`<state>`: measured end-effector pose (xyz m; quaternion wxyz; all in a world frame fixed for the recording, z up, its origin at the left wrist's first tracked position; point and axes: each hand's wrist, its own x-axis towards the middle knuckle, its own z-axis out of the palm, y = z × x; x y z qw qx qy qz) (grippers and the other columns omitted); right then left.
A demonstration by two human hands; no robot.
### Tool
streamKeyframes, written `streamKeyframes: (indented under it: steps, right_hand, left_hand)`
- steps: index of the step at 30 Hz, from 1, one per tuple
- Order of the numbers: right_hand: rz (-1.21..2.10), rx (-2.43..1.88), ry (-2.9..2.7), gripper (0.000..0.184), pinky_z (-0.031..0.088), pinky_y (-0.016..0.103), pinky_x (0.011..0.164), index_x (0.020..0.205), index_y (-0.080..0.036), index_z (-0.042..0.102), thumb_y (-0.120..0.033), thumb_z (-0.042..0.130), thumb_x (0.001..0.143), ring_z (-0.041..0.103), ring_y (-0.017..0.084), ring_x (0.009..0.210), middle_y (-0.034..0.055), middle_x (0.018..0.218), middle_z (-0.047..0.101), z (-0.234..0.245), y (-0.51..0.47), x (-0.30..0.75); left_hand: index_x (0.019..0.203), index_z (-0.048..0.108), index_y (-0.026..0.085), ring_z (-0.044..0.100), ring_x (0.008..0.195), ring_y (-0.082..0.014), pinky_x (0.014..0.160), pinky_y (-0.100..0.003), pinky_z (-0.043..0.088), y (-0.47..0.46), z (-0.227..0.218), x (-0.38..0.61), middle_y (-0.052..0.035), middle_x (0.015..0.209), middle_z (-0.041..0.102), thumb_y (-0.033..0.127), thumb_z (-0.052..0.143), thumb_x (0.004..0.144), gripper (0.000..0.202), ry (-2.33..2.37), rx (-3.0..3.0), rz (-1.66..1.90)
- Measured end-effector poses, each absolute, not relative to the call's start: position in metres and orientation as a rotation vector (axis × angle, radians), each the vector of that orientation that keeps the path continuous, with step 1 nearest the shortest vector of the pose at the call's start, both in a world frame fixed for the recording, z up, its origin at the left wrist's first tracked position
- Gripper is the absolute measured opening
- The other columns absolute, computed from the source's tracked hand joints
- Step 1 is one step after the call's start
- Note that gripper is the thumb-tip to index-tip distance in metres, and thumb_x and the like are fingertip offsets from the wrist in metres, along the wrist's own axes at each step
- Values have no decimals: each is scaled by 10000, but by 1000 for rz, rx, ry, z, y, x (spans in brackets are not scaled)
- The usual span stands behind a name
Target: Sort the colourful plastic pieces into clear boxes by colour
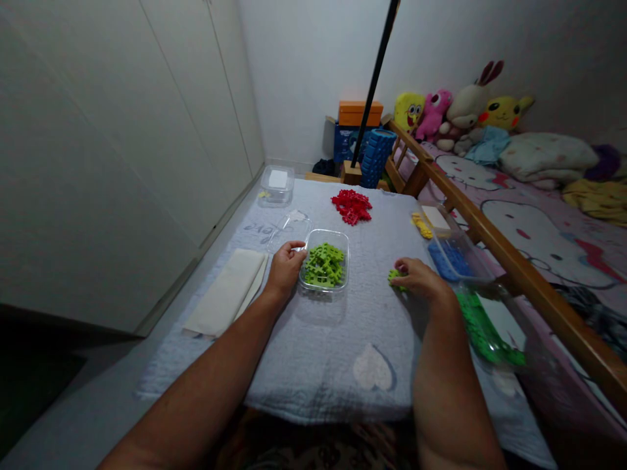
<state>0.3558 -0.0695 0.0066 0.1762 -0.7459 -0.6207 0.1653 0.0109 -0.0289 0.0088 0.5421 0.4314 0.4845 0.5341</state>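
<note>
Bare arms (215, 385) reach over the grey bench (343, 339). Left hand (284, 267) pinches the rim of the clear box (347, 258) full of green bits (324, 264). Right hand (417, 278) curls tight on loose green pieces (393, 277) just beside it.

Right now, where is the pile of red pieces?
Head view: the red pile lies at the far middle of the grey mat, beyond the tub of green pieces by the left hand.

We were in a home bedroom: a wooden-railed bed (494, 228) with a cartoon-cat sheet (548, 222) stood beside us, plush toys (455, 108) lined the wall, and white wardrobe doors (147, 130) faced it across a quilted mat (313, 352).
</note>
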Motion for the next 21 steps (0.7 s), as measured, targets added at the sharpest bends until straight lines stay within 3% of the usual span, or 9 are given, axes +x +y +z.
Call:
streamKeyframes:
  steps: [3, 7, 13, 17, 21]
  right_hand:
    - [659, -2207, -1798, 273, 456, 282, 650, 881, -205, 724, -250, 820, 630, 653, 198, 751, 59, 879, 727, 16, -67, 349]
    - [721, -2194, -1776, 222, 389, 264, 581, 785, -208, 687, -271, 824, 623, 586, 158, 632, 8, 716, 678, 24, -66, 342]
    - [855, -1952, -1650, 108, 349, 268, 551, 700, -204, 640, -282, 705, 661, 528, 144, 590, -19, 647, 605, 31, -70, 338]
    - [816, -1731, -1587, 183, 350, 270, 553, 728, -199, 675, -373, 715, 688, 497, 139, 590, -27, 620, 569, 42, -70, 320]
    - [731, -1443, -1359, 292, 425, 282, 619, 842, -202, 698, -452, 751, 700, 552, 153, 658, -5, 719, 635, 51, -65, 286]
  left_hand:
    - [985, 643, 163, 438, 491, -98, 507, -217, 330, -29, 9, 11, 87, 558, 491, 397, 716, 667, 401, 1163, 1033, 1277]
    - [985, 639, 162, 460, 503, -103, 514, -221, 355, -29, 9, 11, 74, 574, 531, 391, 716, 660, 405, 1160, 1018, 1272]
    - [999, 636, 162, 473, 513, -105, 520, -222, 362, -30, 10, 11, 71, 587, 548, 382, 715, 653, 418, 1156, 1002, 1266]
    - [990, 645, 158, 442, 499, -95, 508, -216, 332, -30, 11, 12, 78, 569, 527, 374, 703, 663, 396, 1163, 1023, 1271]
    - [994, 631, 162, 444, 498, -96, 501, -214, 319, -31, 11, 14, 70, 576, 546, 392, 716, 657, 417, 1123, 999, 1248]
